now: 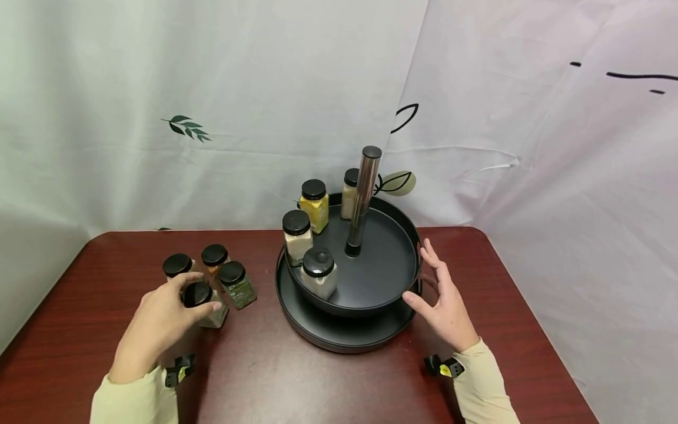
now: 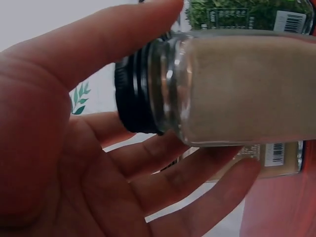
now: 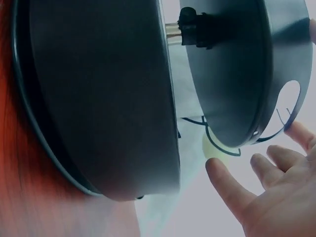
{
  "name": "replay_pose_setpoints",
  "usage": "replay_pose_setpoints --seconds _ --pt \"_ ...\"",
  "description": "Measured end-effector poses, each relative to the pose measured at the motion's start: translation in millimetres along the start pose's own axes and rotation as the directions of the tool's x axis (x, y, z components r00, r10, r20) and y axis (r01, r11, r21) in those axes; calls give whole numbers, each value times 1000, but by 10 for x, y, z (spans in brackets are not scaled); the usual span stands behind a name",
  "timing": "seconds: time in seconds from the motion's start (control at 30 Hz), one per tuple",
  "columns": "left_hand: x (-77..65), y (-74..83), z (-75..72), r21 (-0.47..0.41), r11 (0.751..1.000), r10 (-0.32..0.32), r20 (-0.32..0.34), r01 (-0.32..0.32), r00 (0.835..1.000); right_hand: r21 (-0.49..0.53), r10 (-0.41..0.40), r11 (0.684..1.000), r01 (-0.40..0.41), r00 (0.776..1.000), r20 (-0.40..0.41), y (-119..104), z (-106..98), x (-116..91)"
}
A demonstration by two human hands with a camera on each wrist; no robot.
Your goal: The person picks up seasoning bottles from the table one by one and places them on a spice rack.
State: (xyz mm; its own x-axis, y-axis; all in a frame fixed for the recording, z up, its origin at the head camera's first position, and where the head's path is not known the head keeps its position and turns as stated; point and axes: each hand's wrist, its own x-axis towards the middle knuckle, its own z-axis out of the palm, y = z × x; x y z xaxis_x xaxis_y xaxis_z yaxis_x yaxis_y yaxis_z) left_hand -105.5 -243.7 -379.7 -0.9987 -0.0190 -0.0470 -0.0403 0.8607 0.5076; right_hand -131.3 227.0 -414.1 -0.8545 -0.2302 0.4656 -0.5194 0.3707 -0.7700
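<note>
My left hand [image 1: 153, 324] is around a spice jar [image 1: 216, 317] with a black lid and pale beige contents, standing on the table. In the left wrist view, the thumb and spread fingers lie on either side of this jar [image 2: 252, 89]; whether they touch it I cannot tell. A green-herb jar [image 1: 239, 291], an orange-brown one [image 1: 214, 259] and another black-lidded jar [image 1: 178, 266] stand close by. My right hand [image 1: 445, 303], fingers spread, is at the right rim of the upper black round tray [image 1: 381, 265]. A fingertip appears to touch this tray [image 3: 261, 98] near its cut-out handle.
A metal post [image 1: 364, 197] rises through the upper tray, with the wider lower tray [image 1: 344, 343] beneath. At the upper tray's left and back stand a yellow jar [image 1: 316, 209], a pale jar [image 1: 298, 241], a front jar [image 1: 320, 280] and a beige one [image 1: 348, 200]. Behind hangs a white curtain [image 1: 238, 88].
</note>
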Motion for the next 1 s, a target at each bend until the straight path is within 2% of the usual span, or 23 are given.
replay_pose_setpoints --seconds 0.13,0.3,0.5,0.67,0.8,0.93,1.0 --pt "20 -6 19 -16 1000 -14 19 14 1000 5 6 1000 -6 1000 -7 30 -1 -9" --pt "36 21 30 -20 997 -71 45 72 996 10 -21 1000 21 1000 -20 48 26 -11" --pt "59 23 40 -26 993 -112 51 113 992 2 -58 998 58 995 -78 54 66 -3" --pt "59 -23 30 -33 996 -81 76 83 994 -28 -60 998 57 990 -131 30 92 11" --pt "49 -79 24 -10 1000 -24 64 25 998 -23 -61 998 58 986 -158 32 107 15" --pt "47 -126 32 10 999 37 46 -37 998 15 -47 999 50 987 -155 20 107 22" --pt "48 -142 40 6 999 48 42 -49 998 40 -33 998 39 989 -144 21 101 26"
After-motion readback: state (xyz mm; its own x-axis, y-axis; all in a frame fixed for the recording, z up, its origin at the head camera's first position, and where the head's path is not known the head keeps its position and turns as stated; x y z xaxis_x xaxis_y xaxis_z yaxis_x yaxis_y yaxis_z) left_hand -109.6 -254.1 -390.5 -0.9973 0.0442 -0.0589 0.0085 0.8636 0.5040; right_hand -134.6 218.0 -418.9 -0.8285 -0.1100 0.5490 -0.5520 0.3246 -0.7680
